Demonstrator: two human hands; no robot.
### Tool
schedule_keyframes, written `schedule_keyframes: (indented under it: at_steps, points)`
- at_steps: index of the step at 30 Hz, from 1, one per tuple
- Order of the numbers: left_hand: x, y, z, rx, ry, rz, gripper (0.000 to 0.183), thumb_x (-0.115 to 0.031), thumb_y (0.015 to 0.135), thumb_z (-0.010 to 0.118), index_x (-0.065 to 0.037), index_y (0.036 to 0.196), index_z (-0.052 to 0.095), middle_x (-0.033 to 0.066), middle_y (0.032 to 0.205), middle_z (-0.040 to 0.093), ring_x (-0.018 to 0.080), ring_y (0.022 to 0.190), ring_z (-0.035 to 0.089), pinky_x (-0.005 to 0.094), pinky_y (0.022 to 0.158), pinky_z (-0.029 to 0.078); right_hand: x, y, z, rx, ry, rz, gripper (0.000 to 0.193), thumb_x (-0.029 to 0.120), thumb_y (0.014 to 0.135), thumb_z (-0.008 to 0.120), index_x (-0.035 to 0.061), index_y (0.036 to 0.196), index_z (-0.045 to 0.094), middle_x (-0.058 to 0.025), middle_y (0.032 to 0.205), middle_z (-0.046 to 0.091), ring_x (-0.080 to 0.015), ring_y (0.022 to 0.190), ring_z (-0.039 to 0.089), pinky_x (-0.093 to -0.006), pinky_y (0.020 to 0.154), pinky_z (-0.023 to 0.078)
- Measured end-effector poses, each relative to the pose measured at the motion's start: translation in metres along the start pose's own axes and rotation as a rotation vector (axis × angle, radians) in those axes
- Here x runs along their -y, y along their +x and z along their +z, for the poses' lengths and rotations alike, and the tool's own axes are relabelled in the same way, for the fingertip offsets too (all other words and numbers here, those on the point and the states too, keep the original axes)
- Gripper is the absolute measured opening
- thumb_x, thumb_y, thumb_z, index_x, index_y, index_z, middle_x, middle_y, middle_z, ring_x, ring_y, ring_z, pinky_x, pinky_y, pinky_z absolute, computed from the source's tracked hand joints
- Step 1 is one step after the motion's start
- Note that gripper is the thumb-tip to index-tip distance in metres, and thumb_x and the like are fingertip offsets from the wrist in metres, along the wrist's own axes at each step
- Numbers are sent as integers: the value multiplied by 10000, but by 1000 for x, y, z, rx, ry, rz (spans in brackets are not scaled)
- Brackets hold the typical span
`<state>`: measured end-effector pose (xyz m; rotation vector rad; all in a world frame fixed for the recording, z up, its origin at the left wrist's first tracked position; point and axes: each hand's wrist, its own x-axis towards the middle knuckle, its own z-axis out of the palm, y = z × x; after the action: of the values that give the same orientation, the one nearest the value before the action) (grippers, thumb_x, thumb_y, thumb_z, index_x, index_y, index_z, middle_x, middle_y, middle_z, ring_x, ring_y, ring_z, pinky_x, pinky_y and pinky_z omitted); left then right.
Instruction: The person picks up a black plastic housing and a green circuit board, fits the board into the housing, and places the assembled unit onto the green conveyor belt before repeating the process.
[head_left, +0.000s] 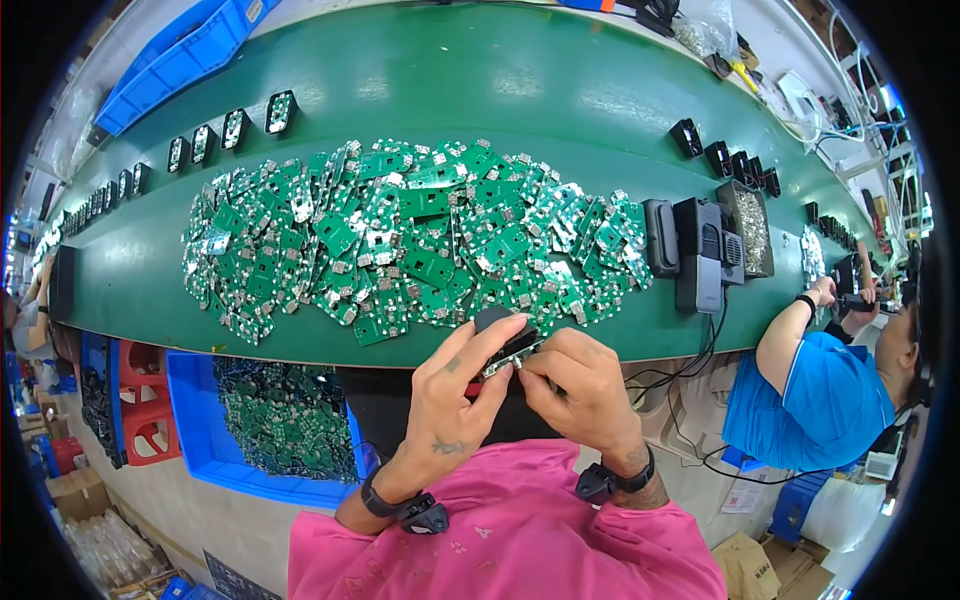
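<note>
Just off the table's near edge, my left hand point(455, 390) is closed round a small black plastic housing point(494, 319). A green circuit board point(510, 360) with silver parts shows at the housing's lower side; how far it sits inside is hidden by my fingers. My right hand point(585, 380) pinches at the right edge of this board, its fingertips touching close to the left ones. Right beyond both hands spreads a wide heap of loose green circuit boards point(430, 265) on the green table point(420, 80).
Black devices point(700, 255) and a tray of small metal parts point(750, 225) stand right of the heap. Rows of black housings point(235, 128) line the far side. Below left is a blue bin point(200, 440) of boards. A co-worker in blue point(820, 395) sits at right, near cables point(690, 400).
</note>
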<state>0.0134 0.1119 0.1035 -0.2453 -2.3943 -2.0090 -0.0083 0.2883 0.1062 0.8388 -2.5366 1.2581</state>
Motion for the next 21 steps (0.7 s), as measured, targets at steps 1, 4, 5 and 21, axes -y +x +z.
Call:
schedule_keyframes:
  at_steps: [1, 4, 5, 21]
  points:
    - [-2, 0, -1, 4, 29, 2, 465, 108, 853, 617, -24, 1298, 594, 81, 1065, 613, 88, 852, 589, 223, 693, 505, 0, 1, -1, 35, 13, -12, 112, -11, 732, 713, 28, 800, 632, -85, 721, 572, -261, 637, 575, -371, 562, 454]
    - [-8, 4, -5, 31, 113, 29, 485, 88, 835, 626, -72, 1292, 608, 132, 1055, 620, 195, 816, 616, 286, 665, 512, -2, 4, -6, 116, 36, 15, 89, -3, 755, 694, 25, 796, 620, -94, 713, 560, -280, 636, 570, -377, 569, 454]
    - [-8, 6, -4, 55, 166, 57, 499, 76, 830, 623, -104, 1296, 609, 176, 1086, 619, 295, 824, 646, 344, 665, 528, -4, 4, -7, 115, 32, 19, 89, -3, 755, 694, 25, 796, 620, -94, 713, 560, -280, 636, 570, -377, 569, 454]
    - [13, 7, -3, -27, -32, 46, 571, -70, 876, 620, -129, 1425, 473, 201, 1260, 587, 382, 1087, 602, 401, 899, 510, 11, -13, 23, -282, 126, 504, 65, 45, 914, 608, -12, 912, 639, -68, 765, 599, -124, 660, 562, -282, 559, 432]
